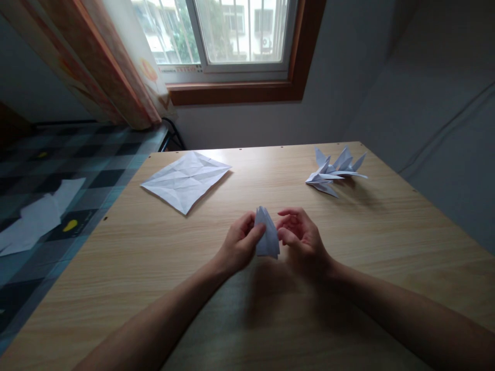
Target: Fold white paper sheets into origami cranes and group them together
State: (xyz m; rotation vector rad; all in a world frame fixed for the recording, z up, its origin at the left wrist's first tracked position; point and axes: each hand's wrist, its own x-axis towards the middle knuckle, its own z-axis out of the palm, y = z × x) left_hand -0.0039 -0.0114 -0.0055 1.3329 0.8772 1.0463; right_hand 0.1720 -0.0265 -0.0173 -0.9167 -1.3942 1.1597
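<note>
Above the middle of the wooden table (193, 268), my left hand (242, 239) pinches a small folded piece of white paper (268, 239), thumb on its near face. The paper has several layers, narrow at the top and wider at its lower edge. Close by on its right side is my right hand (303, 237), fingers curled loosely and apart, with nothing visible held in them. Whether its thumb tip touches the paper's edge, I cannot tell.
A creased white paper square (187, 178) lies flat at the back left. Several folded paper cranes (334, 170) cluster at the back right. Loose white sheets (38, 216) rest on a checked bedspread (23, 283) to the left. Beyond the table are a curtain (96, 56) and a window (243, 36).
</note>
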